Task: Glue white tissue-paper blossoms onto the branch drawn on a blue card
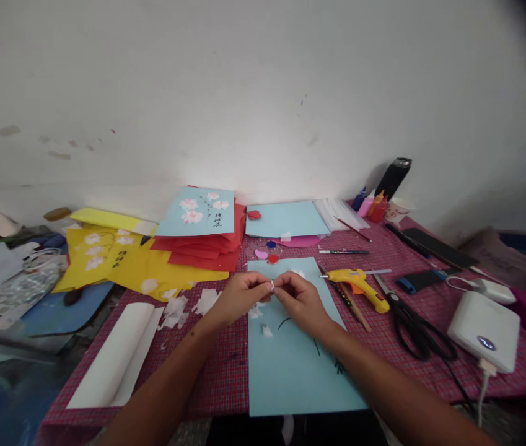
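My left hand [243, 293] and my right hand [298, 295] meet fingertip to fingertip over a light blue sheet of paper [290, 365]. Between them they pinch a tiny white bit of paper [272, 285]. Both hands have their fingers closed on it. The blue sheet lies flat on the red checked tablecloth [207, 371] and carries thin black drawn lines and small white paper pieces. Torn white paper scraps [183, 308] lie just left of my left hand.
A yellow glue gun [359, 285], black scissors [409, 322] and a white power bank [483, 329] lie to the right. Red, yellow and blue paper stacks [197, 235] sit at the back left. A white rolled sheet [114, 359] lies near the front left edge. Small glue bottles [373, 206] stand by the wall.
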### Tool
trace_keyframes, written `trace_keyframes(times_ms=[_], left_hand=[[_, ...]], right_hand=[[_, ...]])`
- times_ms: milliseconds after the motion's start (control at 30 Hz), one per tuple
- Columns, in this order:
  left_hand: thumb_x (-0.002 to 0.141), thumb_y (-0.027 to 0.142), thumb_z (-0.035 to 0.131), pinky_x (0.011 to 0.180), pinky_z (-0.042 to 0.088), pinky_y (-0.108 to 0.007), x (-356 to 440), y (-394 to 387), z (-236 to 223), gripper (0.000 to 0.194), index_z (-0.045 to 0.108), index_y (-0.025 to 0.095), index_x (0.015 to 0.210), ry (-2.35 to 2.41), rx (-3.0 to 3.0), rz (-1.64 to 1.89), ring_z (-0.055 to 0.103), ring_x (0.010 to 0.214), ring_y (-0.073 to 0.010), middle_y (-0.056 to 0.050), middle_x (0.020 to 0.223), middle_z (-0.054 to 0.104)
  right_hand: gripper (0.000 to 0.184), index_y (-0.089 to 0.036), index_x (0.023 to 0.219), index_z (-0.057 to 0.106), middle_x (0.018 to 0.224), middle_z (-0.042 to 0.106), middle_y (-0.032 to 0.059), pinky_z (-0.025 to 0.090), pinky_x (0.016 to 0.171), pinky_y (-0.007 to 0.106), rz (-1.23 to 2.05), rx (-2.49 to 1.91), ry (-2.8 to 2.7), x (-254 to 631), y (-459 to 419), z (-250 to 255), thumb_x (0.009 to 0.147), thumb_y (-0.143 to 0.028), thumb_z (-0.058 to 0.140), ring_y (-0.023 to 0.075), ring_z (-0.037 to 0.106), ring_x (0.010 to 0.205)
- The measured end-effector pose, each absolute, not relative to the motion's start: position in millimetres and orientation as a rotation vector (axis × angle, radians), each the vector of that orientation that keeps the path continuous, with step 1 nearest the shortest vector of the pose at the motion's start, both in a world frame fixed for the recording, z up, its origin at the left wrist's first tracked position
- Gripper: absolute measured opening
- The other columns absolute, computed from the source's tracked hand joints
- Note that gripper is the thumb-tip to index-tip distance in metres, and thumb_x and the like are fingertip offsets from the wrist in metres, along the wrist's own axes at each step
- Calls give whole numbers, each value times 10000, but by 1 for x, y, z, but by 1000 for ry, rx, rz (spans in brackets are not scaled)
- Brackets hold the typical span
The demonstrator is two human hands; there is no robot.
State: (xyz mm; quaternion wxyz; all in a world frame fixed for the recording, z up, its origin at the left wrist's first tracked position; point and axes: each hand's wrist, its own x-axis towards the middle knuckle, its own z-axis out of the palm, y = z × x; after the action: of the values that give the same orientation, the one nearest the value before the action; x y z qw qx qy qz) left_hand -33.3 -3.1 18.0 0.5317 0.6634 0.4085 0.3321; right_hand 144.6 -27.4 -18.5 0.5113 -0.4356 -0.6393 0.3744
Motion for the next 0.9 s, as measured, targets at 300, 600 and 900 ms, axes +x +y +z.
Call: trace_keyframes(times_ms=[300, 600, 900], left_hand=[[838, 349, 651, 601, 398, -213, -35, -2, 12, 217, 678, 136, 809, 955, 1591, 835, 526, 640, -103, -1, 703, 617], [848, 358, 640, 622, 423, -217, -35, 0, 5, 214, 694, 151, 855, 1013, 1636, 874, 563, 679, -114, -6, 759, 656], [881, 260, 587, 648, 429, -239, -34, -3, 12, 144, 687, 169, 829, 1142, 2045, 912, 587, 695, -129, -1, 756, 669]], right_hand=[[142, -182, 844, 660, 708, 595, -2, 393, 562, 254, 937, -1092, -1510, 145, -28, -16, 860, -322, 642, 124, 486, 601], [132, -196, 880, 705, 778, 656, 17, 433, 633, 272, 855, -1090, -1573, 147, -26, -17, 880, -289, 611, 142, 550, 668], [120, -202, 878, 705, 795, 668, 21, 452, 667, 277, 710, -1099, -1644, 149, -26, -17, 875, -261, 601, 157, 584, 708]])
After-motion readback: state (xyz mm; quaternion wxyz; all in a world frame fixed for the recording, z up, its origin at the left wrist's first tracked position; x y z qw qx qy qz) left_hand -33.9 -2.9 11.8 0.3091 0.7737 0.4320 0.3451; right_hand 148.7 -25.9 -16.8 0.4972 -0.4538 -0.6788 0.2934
